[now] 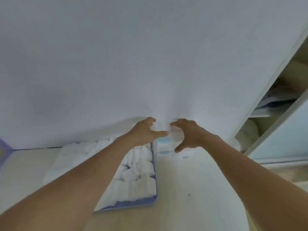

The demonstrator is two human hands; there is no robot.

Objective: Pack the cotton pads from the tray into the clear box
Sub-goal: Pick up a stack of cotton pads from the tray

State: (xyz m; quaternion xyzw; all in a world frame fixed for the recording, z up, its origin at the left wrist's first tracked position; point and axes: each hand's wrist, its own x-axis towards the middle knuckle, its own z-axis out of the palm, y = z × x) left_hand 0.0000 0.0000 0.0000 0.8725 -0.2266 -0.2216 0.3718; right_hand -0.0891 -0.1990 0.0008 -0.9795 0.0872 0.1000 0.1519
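Note:
A blue-rimmed tray (154,179) lies on the pale table, filled with rows of white cotton pads (138,170); my left forearm crosses over its left part. Behind the tray's far right corner stands the clear box (164,145), blurred, with a pale blue patch showing on it. My left hand (145,130) hovers at the box's upper left, fingers curled apart and thumb pointing right. On the box's right is my right hand (188,134), fingers spread and thumb down. Whether either hand touches the box cannot be told.
A white wall (133,55) rises directly behind the box. An open wardrobe (275,104) with folded items stands at the right. A purple object (5,147) shows at the far left edge. Bare table (191,189) lies right of the tray.

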